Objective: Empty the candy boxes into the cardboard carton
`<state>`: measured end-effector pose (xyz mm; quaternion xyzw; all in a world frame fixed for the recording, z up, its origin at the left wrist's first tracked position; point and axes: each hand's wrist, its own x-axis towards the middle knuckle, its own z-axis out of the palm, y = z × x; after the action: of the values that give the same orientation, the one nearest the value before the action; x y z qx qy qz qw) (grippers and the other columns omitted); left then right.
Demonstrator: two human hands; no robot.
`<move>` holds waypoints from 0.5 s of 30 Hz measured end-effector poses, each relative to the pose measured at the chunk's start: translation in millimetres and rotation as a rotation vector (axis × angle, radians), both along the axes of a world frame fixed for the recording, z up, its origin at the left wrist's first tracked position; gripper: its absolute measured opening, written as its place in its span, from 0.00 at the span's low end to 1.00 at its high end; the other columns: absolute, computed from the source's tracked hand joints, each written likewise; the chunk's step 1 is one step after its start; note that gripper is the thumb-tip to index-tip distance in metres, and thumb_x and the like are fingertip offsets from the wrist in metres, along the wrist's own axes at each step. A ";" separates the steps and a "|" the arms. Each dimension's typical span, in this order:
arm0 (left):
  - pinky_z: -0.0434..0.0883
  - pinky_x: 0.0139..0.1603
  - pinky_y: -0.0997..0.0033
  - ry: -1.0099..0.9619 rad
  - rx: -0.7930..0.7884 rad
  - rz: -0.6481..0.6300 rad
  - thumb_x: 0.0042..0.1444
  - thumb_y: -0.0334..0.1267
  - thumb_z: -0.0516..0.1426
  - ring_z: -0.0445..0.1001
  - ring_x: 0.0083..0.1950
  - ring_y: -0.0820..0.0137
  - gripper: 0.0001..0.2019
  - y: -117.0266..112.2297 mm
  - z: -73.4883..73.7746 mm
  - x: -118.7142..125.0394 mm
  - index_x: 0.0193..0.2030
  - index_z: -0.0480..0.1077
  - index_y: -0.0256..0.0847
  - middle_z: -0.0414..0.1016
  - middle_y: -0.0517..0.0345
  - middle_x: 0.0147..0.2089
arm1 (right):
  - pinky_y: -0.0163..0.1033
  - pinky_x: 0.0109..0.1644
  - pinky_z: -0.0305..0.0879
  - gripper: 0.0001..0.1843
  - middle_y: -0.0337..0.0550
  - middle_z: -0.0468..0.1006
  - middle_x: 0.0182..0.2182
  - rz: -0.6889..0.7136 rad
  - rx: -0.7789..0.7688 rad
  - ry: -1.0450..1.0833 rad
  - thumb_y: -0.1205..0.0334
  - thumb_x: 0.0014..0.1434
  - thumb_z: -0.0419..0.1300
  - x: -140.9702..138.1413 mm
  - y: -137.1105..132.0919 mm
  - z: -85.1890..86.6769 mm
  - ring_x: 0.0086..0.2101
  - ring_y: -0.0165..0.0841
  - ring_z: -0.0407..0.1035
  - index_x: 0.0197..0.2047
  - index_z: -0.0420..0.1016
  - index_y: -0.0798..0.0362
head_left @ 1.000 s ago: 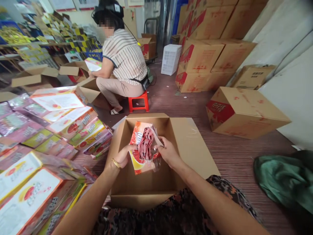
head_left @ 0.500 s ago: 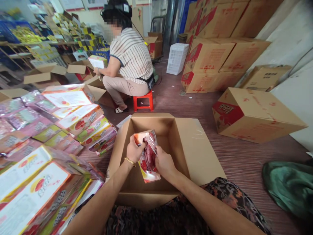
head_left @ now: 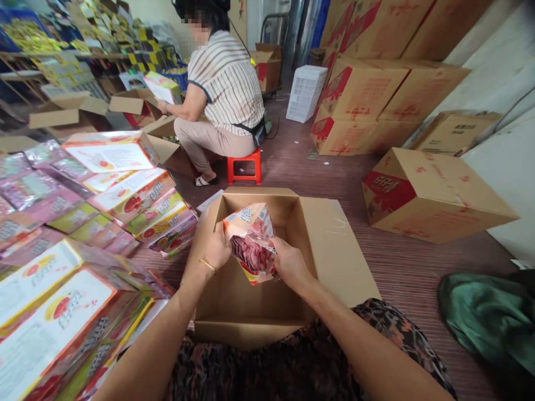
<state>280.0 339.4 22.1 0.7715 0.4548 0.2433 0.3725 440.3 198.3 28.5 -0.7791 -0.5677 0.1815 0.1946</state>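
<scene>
Over an open cardboard carton (head_left: 251,306), I hold a small printed box (head_left: 251,223) between both hands. Pink-red sachets (head_left: 252,253) show packed inside it through its open side, and clear plastic film shines along its edge. My left hand (head_left: 219,245), with a gold bracelet at the wrist, is closed on the box's left side. The fingers of my right hand (head_left: 289,260) grip its right side near the film; some fingertips are hidden behind the box. The carton's right flap (head_left: 338,250) is folded outward.
Stacks of fruit-printed boxes (head_left: 62,312) stand close on my left. A sealed carton (head_left: 434,189) lies on the floor at right, near green fabric (head_left: 480,317). Ahead, a co-worker (head_left: 225,94) sits on a red stool (head_left: 244,169). Stacked cartons (head_left: 371,89) and a white crate (head_left: 306,93) stand behind.
The printed box has turned and tipped, so its printed end and the sachets now face me more. My left hand has moved from the opening to the box's left side.
</scene>
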 end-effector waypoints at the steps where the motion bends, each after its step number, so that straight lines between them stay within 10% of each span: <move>1: 0.72 0.51 0.59 0.029 0.033 -0.027 0.48 0.30 0.56 0.76 0.45 0.54 0.25 5.2 -1.5 -3.2 0.56 0.63 0.33 0.76 0.41 0.45 | 0.36 0.44 0.64 0.19 0.51 0.75 0.52 0.010 0.012 -0.005 0.70 0.60 0.54 2.6 -0.3 -0.7 0.47 0.40 0.73 0.55 0.68 0.56; 10: 0.71 0.51 0.61 0.029 0.205 0.041 0.53 0.38 0.56 0.77 0.44 0.56 0.23 24.1 -2.4 -8.3 0.56 0.68 0.36 0.78 0.44 0.45 | 0.37 0.47 0.65 0.16 0.51 0.77 0.46 -0.063 0.178 0.033 0.69 0.58 0.53 13.1 4.3 -2.8 0.46 0.41 0.72 0.51 0.69 0.56; 15: 0.73 0.45 0.63 -0.076 -0.272 0.235 0.56 0.48 0.58 0.78 0.39 0.61 0.22 -33.1 -37.2 21.5 0.56 0.66 0.42 0.80 0.51 0.41 | 0.38 0.42 0.64 0.13 0.48 0.79 0.36 -0.338 0.223 0.163 0.66 0.61 0.46 6.0 13.4 -5.6 0.37 0.40 0.74 0.45 0.69 0.56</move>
<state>301.4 306.3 -15.2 0.6457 0.5562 0.2506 0.4592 446.3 211.7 22.9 -0.8196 -0.4278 0.1449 0.3526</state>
